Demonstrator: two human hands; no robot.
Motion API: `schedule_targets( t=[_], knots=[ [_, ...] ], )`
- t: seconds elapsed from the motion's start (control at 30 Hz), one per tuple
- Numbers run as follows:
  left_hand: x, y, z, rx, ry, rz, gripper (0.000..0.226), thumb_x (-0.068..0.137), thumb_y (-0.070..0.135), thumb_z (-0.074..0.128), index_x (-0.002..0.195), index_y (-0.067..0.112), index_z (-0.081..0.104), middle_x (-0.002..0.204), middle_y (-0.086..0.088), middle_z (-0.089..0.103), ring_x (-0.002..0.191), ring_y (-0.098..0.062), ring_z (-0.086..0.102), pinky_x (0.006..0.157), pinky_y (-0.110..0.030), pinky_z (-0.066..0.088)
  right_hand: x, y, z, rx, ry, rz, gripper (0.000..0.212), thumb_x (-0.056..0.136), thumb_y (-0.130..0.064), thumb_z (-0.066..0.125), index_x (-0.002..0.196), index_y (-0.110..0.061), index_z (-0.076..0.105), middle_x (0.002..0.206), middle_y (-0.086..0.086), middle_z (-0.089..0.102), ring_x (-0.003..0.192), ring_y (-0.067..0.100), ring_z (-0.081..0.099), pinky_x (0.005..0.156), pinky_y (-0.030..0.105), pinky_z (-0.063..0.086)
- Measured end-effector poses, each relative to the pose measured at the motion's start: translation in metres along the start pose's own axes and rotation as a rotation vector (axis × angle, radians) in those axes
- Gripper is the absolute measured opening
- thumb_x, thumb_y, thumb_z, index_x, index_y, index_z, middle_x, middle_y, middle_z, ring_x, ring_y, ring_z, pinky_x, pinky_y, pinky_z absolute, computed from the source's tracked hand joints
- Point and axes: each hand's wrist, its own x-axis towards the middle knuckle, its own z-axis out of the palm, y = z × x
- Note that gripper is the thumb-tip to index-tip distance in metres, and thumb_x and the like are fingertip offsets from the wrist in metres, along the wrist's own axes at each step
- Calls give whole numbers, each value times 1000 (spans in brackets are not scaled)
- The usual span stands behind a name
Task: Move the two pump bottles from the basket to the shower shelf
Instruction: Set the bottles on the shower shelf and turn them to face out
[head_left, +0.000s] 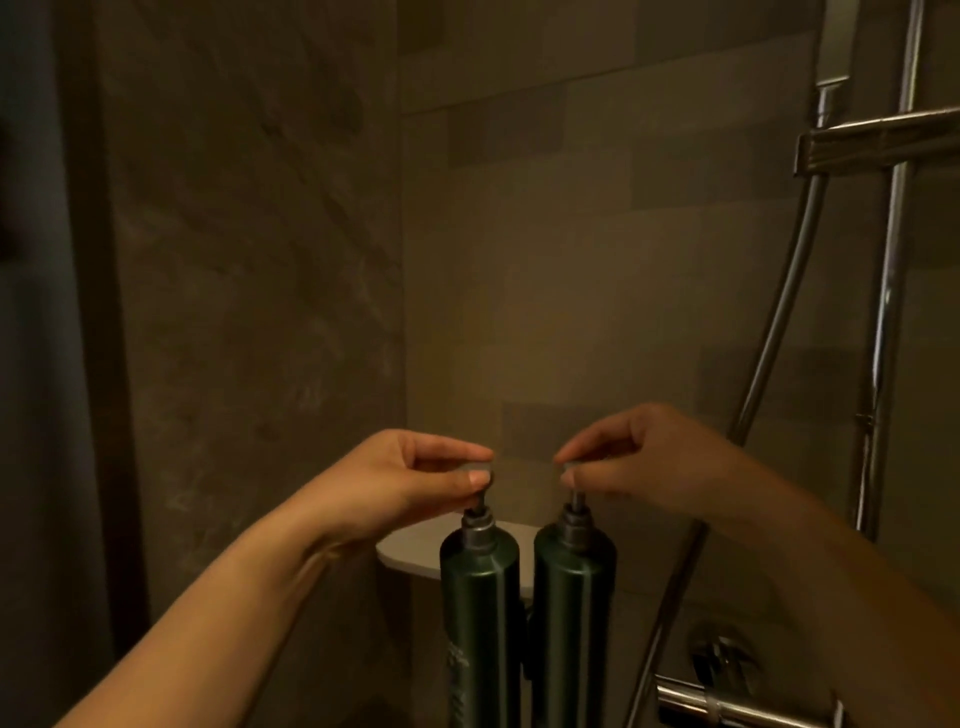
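Two tall dark green pump bottles hang side by side in front of the shower corner. My left hand (415, 478) pinches the pump head of the left bottle (480, 613). My right hand (639, 457) pinches the pump head of the right bottle (574, 613). Both bottles are upright and nearly touch each other. Behind them, the white corner shelf (410, 551) shows at about the height of their shoulders. The bottles' lower ends run out of the frame. No basket is in view.
Stone-tiled walls meet in the corner behind the shelf. On the right stand a chrome shower rail (883, 312), a hose (769, 364) and a mixer bar (727, 701) low down. A dark door frame (98, 364) lies at the left.
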Motion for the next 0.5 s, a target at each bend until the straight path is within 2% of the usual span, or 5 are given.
schedule_targets(
  t=[0.23,0.43,0.5],
  knots=[
    [30,30,-25,-1,-39,125,37,60,20,69,98,18,70,91,1,76,83,-4,69,63,-9,50,37,-36,-24,-8,106,-29,4,65,-20,76,67,-22,76,52,-8,67,47,-2,54,44,11,42],
    [55,43,-39,-44,-41,116,37,62,16,68,99,14,70,88,2,76,84,-4,69,65,-10,52,62,-48,-35,-36,69,13,5,70,-14,73,67,-18,74,42,-11,60,39,-3,50,38,9,37],
    [62,45,-41,-70,-22,115,31,68,11,66,98,12,69,85,2,76,81,-3,69,63,-10,52,69,-46,-38,-50,55,20,4,70,-15,73,68,-18,74,43,-11,61,40,-3,50,39,9,37]
  ],
)
